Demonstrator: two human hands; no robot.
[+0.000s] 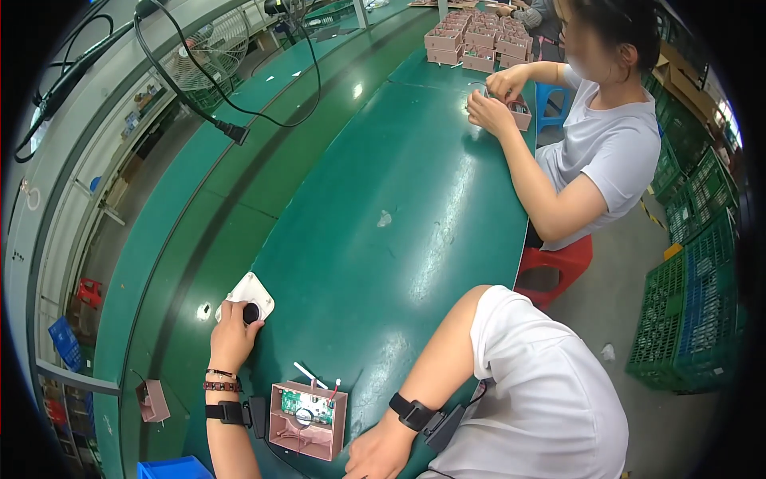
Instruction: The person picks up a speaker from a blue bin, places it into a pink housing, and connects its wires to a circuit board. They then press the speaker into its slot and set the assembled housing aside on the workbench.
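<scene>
My left hand (232,329) reaches to a white plate with rounded corners (257,289) on the green bench, its fingers closed around a black round part (251,312) there. Between my forearms stands an open pink box (338,423). Inside it a green circuit board (317,408) and a round ring-shaped part show, with thin wires and a white strip sticking out over the far rim. Low in the view, my right hand (378,453) is just right of the box; its fingertips run out at the lower edge, so their grip is hidden.
Across the bench a person (610,144) handles another pink box (520,114). Stacked pink boxes (479,38) stand at the far end. A black cable with a plug (231,132) hangs at upper left. One pink box (152,401) and a blue bin (171,468) lie at lower left.
</scene>
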